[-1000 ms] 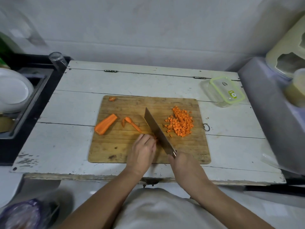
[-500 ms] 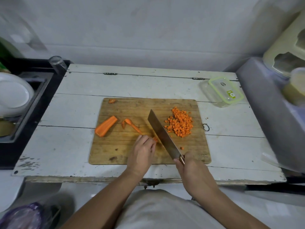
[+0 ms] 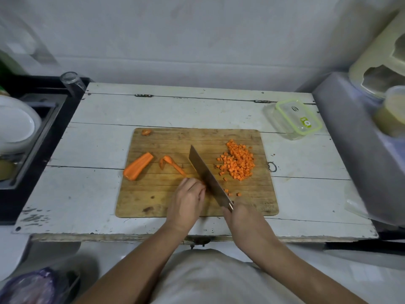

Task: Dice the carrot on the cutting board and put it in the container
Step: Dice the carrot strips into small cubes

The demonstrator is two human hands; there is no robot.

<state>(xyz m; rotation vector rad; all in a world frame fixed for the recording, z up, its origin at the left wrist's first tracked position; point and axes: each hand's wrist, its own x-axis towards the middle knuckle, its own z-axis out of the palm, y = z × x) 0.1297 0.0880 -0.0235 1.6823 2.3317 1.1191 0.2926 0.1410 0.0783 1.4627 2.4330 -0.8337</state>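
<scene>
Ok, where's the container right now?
In the head view, the container sits on the white table at the far right, just beyond the cutting board's right corner, past the pile of diced carrot.

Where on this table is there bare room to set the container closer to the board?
Free: the strip behind the board, up to the hinges; the table left of it; the patch right of it, below the container. Crowded: the board's middle, with left hand, knife, right hand and dice.
</scene>
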